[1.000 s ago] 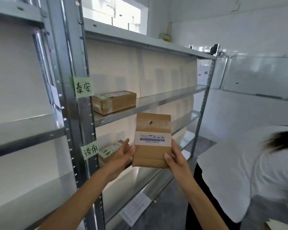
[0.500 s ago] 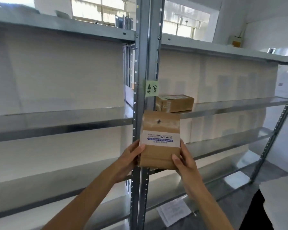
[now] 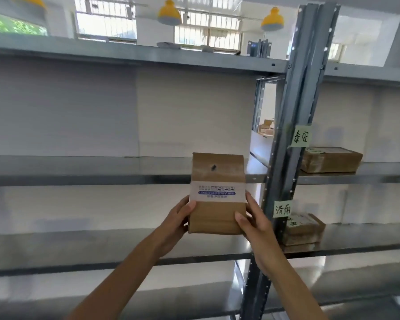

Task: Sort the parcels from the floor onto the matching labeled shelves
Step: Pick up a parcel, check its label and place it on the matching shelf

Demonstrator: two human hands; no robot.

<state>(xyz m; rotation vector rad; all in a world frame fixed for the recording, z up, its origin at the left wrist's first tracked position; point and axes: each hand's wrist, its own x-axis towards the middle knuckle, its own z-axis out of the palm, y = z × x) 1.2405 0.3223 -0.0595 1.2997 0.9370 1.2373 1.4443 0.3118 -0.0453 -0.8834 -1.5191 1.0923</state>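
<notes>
I hold a brown cardboard parcel (image 3: 217,215) upright in front of the metal shelving, its white printed band upside down. My left hand (image 3: 177,221) grips its lower left edge and my right hand (image 3: 252,224) its lower right edge. To the right, a grey upright post (image 3: 293,135) carries two green handwritten labels, an upper label (image 3: 300,136) and a lower label (image 3: 283,209). A brown parcel (image 3: 330,159) lies on the shelf beside the upper label. Another parcel (image 3: 304,229) lies on the shelf beside the lower label.
The left bay's shelf boards (image 3: 90,174) run across the view behind the held parcel, with a white backing wall. Above the top shelf (image 3: 125,56) are windows and yellow hanging lamps (image 3: 169,12). Through a gap left of the post, more boxes (image 3: 267,128) show far behind.
My view has swung left: the post and the labelled shelves slid from centre to the right. The person in white left the view. Both hands still hold the parcel.
</notes>
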